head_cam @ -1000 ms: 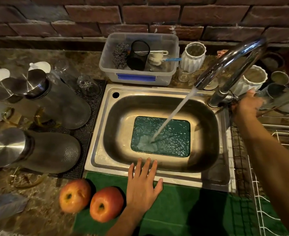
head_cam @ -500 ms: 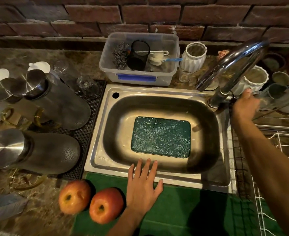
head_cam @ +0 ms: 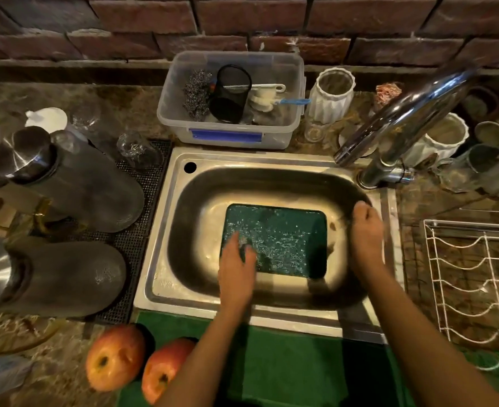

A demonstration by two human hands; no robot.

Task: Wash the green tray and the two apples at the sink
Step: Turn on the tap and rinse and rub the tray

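Washing the tray is your step: it lies wet, flat in the sink. Your left hand rests on its near-left corner, fingers blurred; right hand is loosely curled, empty, beside it. Next, scrub; apples wait on the counter.

A red brick wall spans the upper frame. A mottled brown stone countertop lies below it, dimly and warmly lit.
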